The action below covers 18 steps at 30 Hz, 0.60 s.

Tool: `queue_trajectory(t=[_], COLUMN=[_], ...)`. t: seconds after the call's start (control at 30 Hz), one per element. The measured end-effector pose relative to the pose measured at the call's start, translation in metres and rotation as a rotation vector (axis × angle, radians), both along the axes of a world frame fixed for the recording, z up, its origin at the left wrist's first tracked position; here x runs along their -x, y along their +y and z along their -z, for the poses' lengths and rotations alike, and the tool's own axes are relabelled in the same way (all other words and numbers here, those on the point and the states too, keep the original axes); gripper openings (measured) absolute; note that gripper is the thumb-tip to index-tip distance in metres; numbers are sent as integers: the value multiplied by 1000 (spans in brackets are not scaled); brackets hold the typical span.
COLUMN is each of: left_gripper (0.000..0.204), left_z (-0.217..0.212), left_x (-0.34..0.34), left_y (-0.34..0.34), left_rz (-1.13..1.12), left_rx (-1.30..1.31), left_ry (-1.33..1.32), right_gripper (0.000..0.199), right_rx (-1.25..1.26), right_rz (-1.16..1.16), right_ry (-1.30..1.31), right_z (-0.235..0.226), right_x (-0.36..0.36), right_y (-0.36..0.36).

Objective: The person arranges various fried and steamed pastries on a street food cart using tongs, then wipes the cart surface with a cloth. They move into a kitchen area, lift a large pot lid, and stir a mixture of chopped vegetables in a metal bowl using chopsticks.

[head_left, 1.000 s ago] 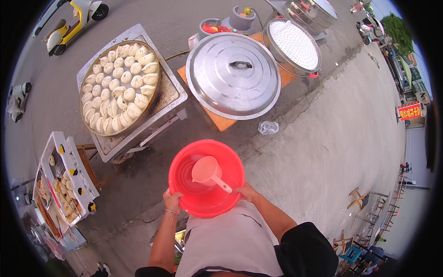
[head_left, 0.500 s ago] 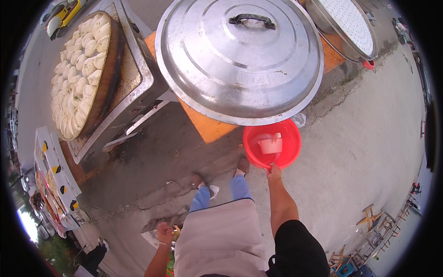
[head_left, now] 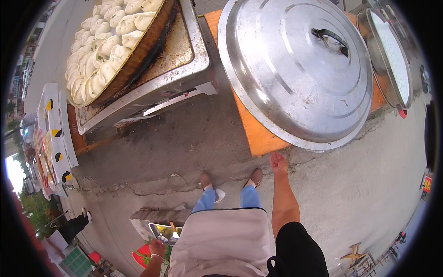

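Observation:
My right hand (head_left: 278, 162) is stretched forward by the near corner of the orange table (head_left: 260, 138), just below the rim of a large domed metal lid (head_left: 295, 69). Its fingers are loosely bent and a little apart, with nothing seen in them. Low on the left, my left hand (head_left: 157, 248) hangs beside my apron with its fingers curled in, a pale band on its wrist. Nothing shows in it. Close to it are a metal tray (head_left: 161, 231) and green leaves. The red bucket is out of sight.
At the upper left, a round pan (head_left: 134, 69) full of pleated dumplings (head_left: 99, 60) sits on a metal stove (head_left: 184, 69). A perforated steamer tray (head_left: 392, 55) stands far right. A white box (head_left: 64, 134) lies at the left; wooden stools (head_left: 355, 256) stand lower right.
My right hand has let go of the red bucket, which has gone from view with the scoop in it. The view has swung, shifting the lid and pan rightward. My left hand is lower.

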<state>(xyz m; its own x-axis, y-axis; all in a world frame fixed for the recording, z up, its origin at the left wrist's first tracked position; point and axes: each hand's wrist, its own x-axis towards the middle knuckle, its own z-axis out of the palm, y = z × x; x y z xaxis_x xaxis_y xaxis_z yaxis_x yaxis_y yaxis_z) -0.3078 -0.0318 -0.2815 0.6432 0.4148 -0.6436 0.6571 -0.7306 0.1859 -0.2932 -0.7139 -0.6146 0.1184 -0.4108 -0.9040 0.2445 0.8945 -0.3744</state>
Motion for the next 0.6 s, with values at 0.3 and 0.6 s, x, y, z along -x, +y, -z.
queue_trajectory(t=[0.3,0.6], left_gripper=[28,62], left_z=[-98,-127], left_x=[-84,-145], left_y=[-80,-54], left_rz=[-97,-8], left_rx=[314,177], left_ry=[-47,128], right_gripper=[26,43], right_rx=[251,1725], right_rz=[-279,-897], right_ry=[536,629], right_z=[-269,-485], right_x=[81,-245], right_y=[-7,-157])
